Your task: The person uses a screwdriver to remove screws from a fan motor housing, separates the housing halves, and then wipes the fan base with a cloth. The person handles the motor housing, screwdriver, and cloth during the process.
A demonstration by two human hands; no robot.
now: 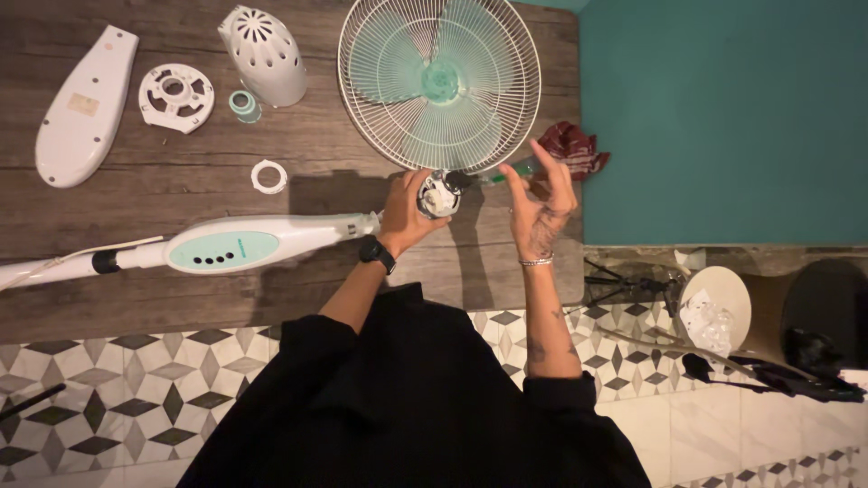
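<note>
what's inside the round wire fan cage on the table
Inside the wire fan cage are pale green fan blades around a green hub. The left hand grips the motor at its lower edge, covering the joint.

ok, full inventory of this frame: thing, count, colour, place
fan head: 1, white wire guard, pale green blades, top centre of the table
fan motor: 1, white and dark, below the guard, held
motor cover: 1, white, vented, top left
round bracket: 1, white, left of the cover
small cap: 1, pale green, beside the cover
ring: 1, white, table centre left
oval shell: 1, white, far left
fan stand: 1, white with green button panel, lying across the table
cloth: 1, dark red, table's right edge
table: 1, dark wood
left hand: on the motor, black watch on the wrist
right hand: fingers spread, beside the motor, bracelet on the wrist
</note>
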